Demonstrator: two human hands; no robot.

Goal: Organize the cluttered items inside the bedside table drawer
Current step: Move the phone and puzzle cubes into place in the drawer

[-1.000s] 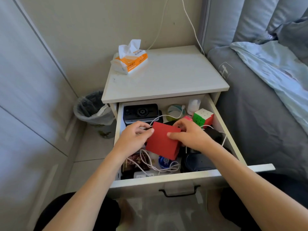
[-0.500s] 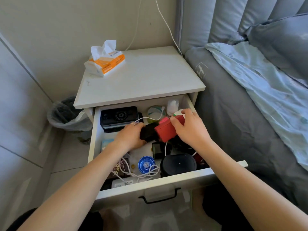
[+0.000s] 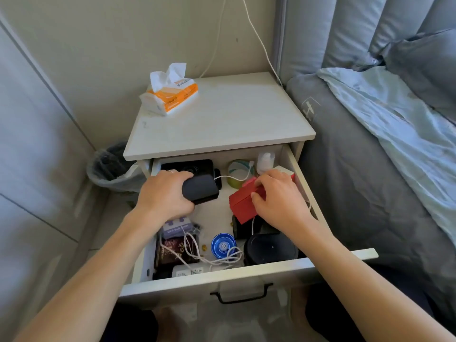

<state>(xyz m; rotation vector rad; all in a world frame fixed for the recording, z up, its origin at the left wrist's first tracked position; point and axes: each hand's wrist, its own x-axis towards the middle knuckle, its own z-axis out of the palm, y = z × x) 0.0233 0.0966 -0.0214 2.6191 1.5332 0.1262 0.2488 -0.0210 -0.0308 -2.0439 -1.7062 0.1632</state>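
1. Since half a second ago, both hands are drawing apart: the left hand (image 3: 164, 193) is now carrying the dark case (image 3: 200, 188) toward the far left of the drawer (image 3: 246, 272), while the red box (image 3: 243, 206) is sitting further right under the right hand (image 3: 278, 196).
2. Left-hand fingers are curling closed around the dark case, holding it just in front of a black device (image 3: 187, 165) lying at the far left corner.
3. Right-hand fingers are closing on the red box, which is tilting on its edge near the drawer's right wall, the thumb pressing its near face.
4. A white cable (image 3: 232, 178) is running from the dark case toward a roll of tape (image 3: 238, 170) and a small white bottle (image 3: 266, 160) at the far side.
5. Near the front, a blue round item (image 3: 222, 245), a black round container (image 3: 270, 249), a dark booklet (image 3: 172, 251) and a tangle of white cord (image 3: 197, 255) are lying together.
6. On the bedside table top (image 3: 234, 119), a tissue pack (image 3: 170, 95) is resting at the far left; a bin (image 3: 111, 166) is standing left of the table, and a bed (image 3: 370, 181) is lying to the right.
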